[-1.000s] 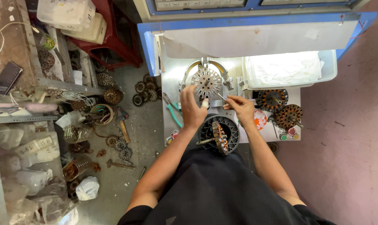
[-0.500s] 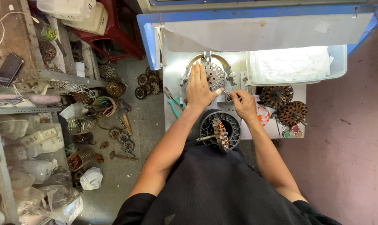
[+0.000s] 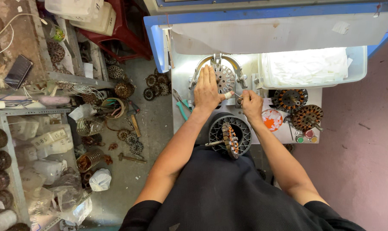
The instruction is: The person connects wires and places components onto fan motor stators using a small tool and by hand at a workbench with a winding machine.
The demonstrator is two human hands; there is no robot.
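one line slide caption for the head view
Left hand flat on round toothed metal stator core; right hand beside it.

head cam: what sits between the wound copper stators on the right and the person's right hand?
In the head view, a round white-and-orange dish lies on the bench between the right hand and the two wound copper stators; nothing else fills that stretch.

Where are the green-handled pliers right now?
In the head view, the green-handled pliers lie on the bench's left edge, just left of the left hand.

Grey concrete floor (image 3: 130,171), pink wall (image 3: 365,162) right, cluttered metal shelving (image 3: 14,115) left, red stool (image 3: 117,38).
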